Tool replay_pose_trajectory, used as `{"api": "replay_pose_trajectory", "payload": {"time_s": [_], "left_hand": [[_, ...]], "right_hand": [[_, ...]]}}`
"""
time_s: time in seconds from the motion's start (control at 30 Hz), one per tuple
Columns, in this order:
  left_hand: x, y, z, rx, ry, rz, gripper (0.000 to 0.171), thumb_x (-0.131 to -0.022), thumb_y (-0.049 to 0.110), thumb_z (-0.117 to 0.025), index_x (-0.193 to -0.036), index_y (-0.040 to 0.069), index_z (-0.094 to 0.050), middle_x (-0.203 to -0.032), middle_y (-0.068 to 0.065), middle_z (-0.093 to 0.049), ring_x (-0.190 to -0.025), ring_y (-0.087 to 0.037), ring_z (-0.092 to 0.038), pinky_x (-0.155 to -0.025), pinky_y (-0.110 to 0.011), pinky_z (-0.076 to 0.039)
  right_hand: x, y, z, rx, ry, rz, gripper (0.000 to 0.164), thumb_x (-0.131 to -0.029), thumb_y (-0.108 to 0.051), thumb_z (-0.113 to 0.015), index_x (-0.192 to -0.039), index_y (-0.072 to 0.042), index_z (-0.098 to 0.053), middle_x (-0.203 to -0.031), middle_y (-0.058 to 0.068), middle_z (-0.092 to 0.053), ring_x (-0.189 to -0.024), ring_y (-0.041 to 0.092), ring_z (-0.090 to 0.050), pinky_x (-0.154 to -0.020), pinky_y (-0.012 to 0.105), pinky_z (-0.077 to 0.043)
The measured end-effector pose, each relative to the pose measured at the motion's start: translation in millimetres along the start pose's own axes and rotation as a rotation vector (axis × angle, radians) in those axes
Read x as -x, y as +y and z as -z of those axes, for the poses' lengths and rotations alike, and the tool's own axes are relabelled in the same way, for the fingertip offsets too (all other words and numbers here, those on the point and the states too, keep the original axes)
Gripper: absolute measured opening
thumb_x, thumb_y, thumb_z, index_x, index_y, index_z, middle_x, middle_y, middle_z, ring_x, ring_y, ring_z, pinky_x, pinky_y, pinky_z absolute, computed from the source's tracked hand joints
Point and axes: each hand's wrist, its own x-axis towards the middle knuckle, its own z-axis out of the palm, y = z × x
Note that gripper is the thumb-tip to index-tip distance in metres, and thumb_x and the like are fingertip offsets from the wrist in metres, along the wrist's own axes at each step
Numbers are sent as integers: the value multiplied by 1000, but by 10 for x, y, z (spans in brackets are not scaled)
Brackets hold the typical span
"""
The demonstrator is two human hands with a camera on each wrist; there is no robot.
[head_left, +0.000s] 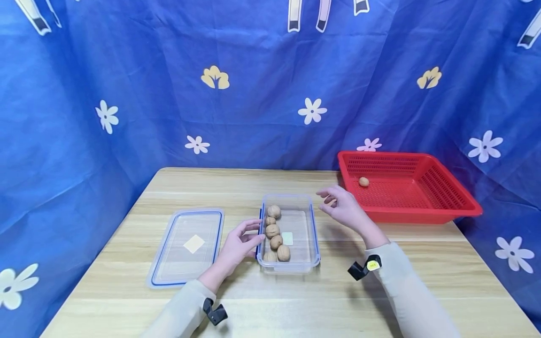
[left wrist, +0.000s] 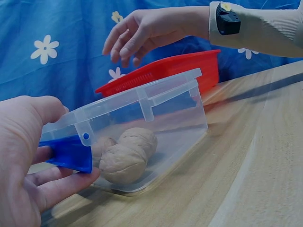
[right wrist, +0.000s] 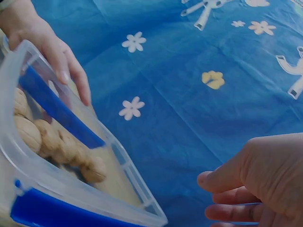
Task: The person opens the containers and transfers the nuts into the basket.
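A clear plastic food container (head_left: 302, 260) with blue side latches stands on the table. Several walnuts (head_left: 272, 230) lie along its left side. My left hand (head_left: 236, 246) holds the container's left side; in the left wrist view its fingers (left wrist: 71, 182) lie at the blue latch (left wrist: 71, 153), with the thumb up by the rim. Raised between the container and the red basket, my right hand (head_left: 344, 209) has loosely bent fingers and holds nothing. The right wrist view shows that hand (right wrist: 265, 184) apart from the container's rim.
The red perforated basket (head_left: 422, 217) sits at the table's back right, with a single walnut (head_left: 364, 181) inside. To the left lies a clear lid (head_left: 173, 265) with a blue seal and a pale square label. A blue patterned cloth (head_left: 262, 122) hangs behind the wooden table (head_left: 296, 310).
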Motion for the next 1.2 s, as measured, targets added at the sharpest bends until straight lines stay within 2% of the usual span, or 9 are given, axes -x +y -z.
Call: {"api": "replay_pose_trajectory", "payload": {"time_s": [0.17,0.43,0.67,0.9,1.2], "left_hand": [[-1,-10,-2,-5,11,-3,50,-87,10,-66,-132,6,-47,-132,-21,-46,-105,-35,-55,-65,-42,-57],[-109,-221,34,8,51,-7,49,-84,15,-69,-130,13,-52,-130,-15,-49,-101,-28,-58,-60,-39,-57],[-120,-236,15,6,62,-22,46,-83,16,-70,-126,18,-55,-125,-12,-51,-100,-30,-59,-58,-40,-57],[-114,-245,17,9,65,-24,46,-83,17,-71,-126,18,-55,-125,-11,-52,-99,-29,-59,-59,-40,-57],[-113,-259,34,12,65,-19,46,-83,18,-71,-126,19,-55,-125,-11,-52,-100,-30,-58,-59,-40,-57]], "right_hand": [[16,-124,-91,-9,-50,13,31,-77,1,-71,-107,0,-64,-98,16,-60,-82,25,-61,-68,36,-55],[2,-197,-226,-86,-124,69,31,-77,5,-70,-107,0,-64,-100,13,-60,-83,26,-61,-69,36,-57],[33,-249,-316,-113,-218,97,30,-77,2,-70,-106,1,-63,-99,12,-59,-83,24,-61,-69,29,-55],[38,-250,-427,-169,-338,45,33,-80,-2,-69,-112,0,-61,-107,10,-61,-88,22,-61,-73,24,-53],[16,-268,-558,-194,-458,86,31,-79,3,-68,-109,2,-62,-102,15,-60,-87,25,-61,-73,27,-54]]}}
